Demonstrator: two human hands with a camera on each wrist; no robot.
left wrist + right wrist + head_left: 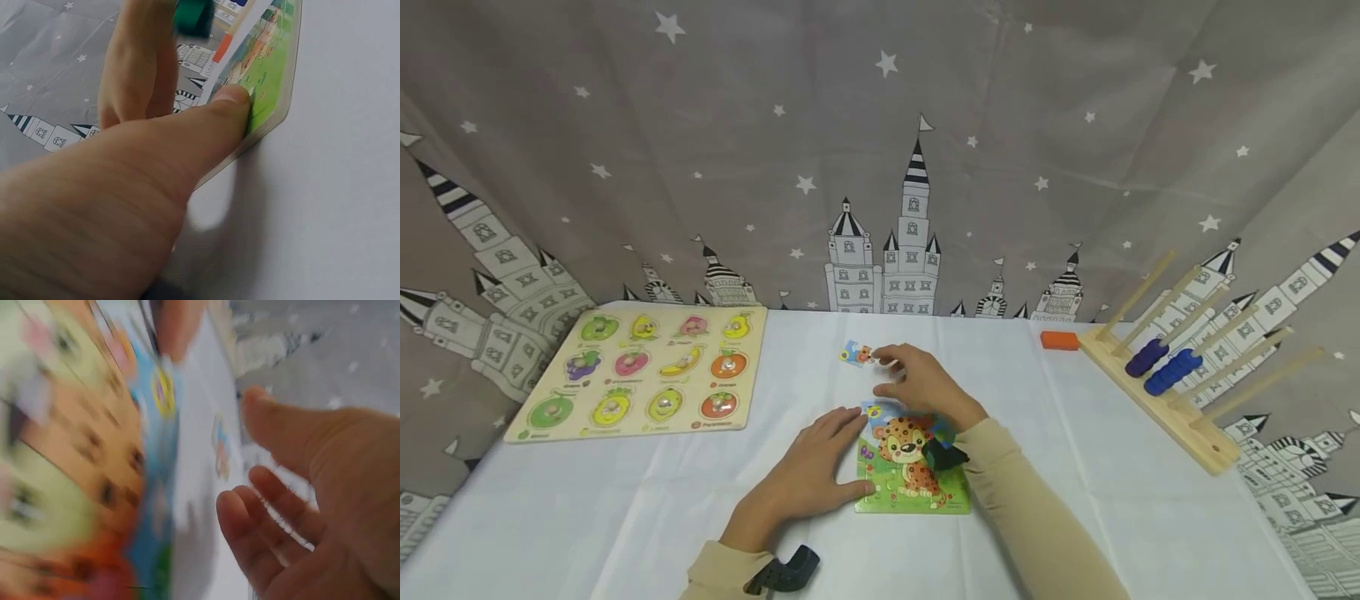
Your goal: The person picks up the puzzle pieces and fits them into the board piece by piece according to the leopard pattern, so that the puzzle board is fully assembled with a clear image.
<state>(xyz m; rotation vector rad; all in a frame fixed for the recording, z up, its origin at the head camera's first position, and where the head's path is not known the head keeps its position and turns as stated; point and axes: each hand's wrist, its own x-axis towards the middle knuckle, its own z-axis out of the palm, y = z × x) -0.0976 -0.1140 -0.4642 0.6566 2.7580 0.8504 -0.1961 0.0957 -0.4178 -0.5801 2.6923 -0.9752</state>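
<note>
A jigsaw puzzle with a spotted leopard cub on grass lies flat before me. My left hand rests along its left side, fingers extended toward the upper corner. In the left wrist view, the left thumb lies on the board's green edge. Beyond the puzzle is a loose jigsaw piece, blue and orange with a yellow spot. My right hand reaches over the puzzle's top edge, its fingertips close to that piece. The right wrist view shows the piece lying apart from the loosely bent fingers, which hold nothing.
A wooden fruit peg board lies at the left. At the right stands a wooden peg rack with purple and blue beads on its rods, next to an orange block. A grey castle-print curtain hangs behind the white tabletop.
</note>
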